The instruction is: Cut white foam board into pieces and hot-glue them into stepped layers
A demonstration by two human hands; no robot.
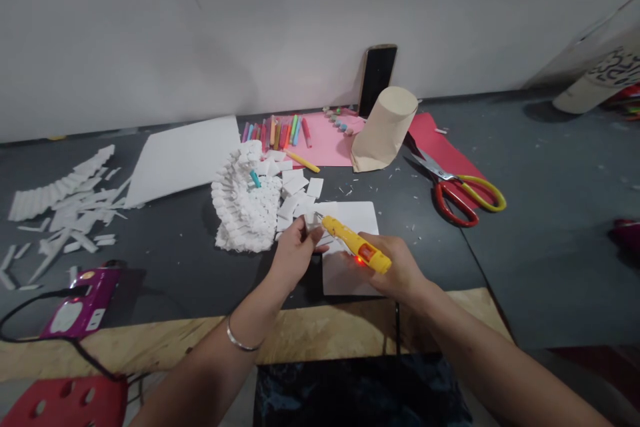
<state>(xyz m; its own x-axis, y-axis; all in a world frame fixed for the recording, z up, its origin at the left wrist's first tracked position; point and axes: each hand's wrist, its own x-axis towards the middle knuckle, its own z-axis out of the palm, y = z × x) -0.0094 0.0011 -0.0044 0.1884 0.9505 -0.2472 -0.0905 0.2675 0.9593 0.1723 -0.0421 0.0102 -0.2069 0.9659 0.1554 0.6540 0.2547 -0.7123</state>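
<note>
My right hand [403, 267] is closed around a yellow hot glue gun [350, 240] with a small red light lit on its side. The gun's narrow tip points left, close to a small white piece [311, 219] pinched between the fingertips of my left hand [294, 250]. Beneath both hands lies a white sheet [357, 217], partly covered by them. Just left of it stands a lumpy white form [245, 207] built from many small pieces, with a teal stick [255, 179] on it. Loose white squares [295, 183] are scattered between the form and my hands.
Red-and-yellow-handled scissors [453, 187] lie right on red paper [440, 147]. A beige cone-like roll [385, 127] and a phone [377, 77] stand behind. Colored pens [277, 132] rest on pink paper [330, 140]. White strips [75, 207] and a purple corded box [83, 303] are left.
</note>
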